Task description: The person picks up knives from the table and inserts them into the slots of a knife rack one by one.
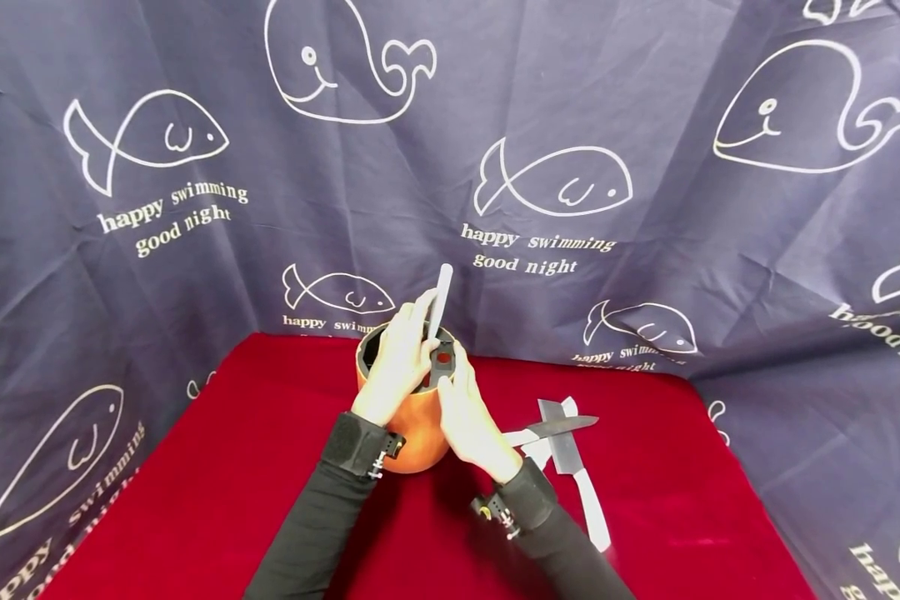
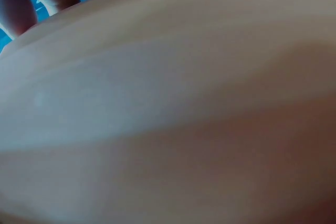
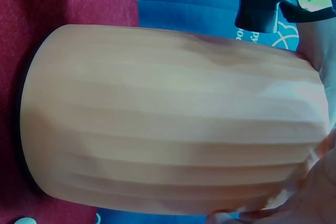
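The left grip (image 1: 397, 358) seems to pinch a white handle (image 1: 440, 302) upright in the orange ribbed holder (image 1: 420, 425), left of a cleaver (image 1: 567, 454) on the red-covered table (image 1: 270, 400); the right grip (image 1: 471, 412) holds its right rim. Sideways pressure on that handle could tip the holder if the right hold slackens. The right forearm might nudge the cleaver's near end.

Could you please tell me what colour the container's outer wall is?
The container is orange, seen best in the head view.

Orange container (image 1: 418, 429), red cloth (image 1: 270, 467), curtain (image 1: 390, 192) — fish-printed
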Motion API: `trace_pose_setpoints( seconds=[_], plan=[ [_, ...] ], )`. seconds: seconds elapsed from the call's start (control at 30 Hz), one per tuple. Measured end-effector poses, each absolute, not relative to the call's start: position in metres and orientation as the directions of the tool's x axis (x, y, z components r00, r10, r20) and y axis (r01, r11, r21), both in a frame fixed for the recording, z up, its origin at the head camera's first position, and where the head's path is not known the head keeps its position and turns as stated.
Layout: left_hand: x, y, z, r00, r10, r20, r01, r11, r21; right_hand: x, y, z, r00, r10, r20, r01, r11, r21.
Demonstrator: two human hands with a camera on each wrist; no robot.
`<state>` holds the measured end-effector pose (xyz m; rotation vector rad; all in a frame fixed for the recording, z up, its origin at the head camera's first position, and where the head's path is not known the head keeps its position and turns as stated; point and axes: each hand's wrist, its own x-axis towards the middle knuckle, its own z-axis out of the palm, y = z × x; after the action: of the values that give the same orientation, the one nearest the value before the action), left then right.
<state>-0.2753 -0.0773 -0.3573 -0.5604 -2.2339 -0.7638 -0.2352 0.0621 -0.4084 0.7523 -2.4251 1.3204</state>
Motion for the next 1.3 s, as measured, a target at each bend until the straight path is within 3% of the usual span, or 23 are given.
trace_pose_setpoints(
  seconds=[0.33,0.53,0.87,1.3],
  plan=[
    [-0.275,-0.077,-0.358,-0.660,0.157,0.735,0.570,0.742,0.354,-0.235,0.062,-0.408,-0.805,-0.325,0.496,-0.593,0.434,-0.678],
    [-0.275,-0.078,-0.358,-0.661,0.151,0.735,0.568,0.741,0.358,-0.234,0.063,-0.405,-0.828,-0.322,0.459,-0.560,0.456,-0.692],
    [-0.274,-0.075,-0.357,-0.560,0.092,0.824,0.576,0.757,0.307,-0.233,0.074,-0.403,-0.852,-0.289,0.436,-0.523,0.449,-0.725],
    [-0.249,-0.073,-0.338,-0.493,0.060,0.868,0.576,0.771,0.274,-0.233,0.091,-0.376,-0.874,-0.211,0.438,-0.486,0.372,-0.791]
  ],
)
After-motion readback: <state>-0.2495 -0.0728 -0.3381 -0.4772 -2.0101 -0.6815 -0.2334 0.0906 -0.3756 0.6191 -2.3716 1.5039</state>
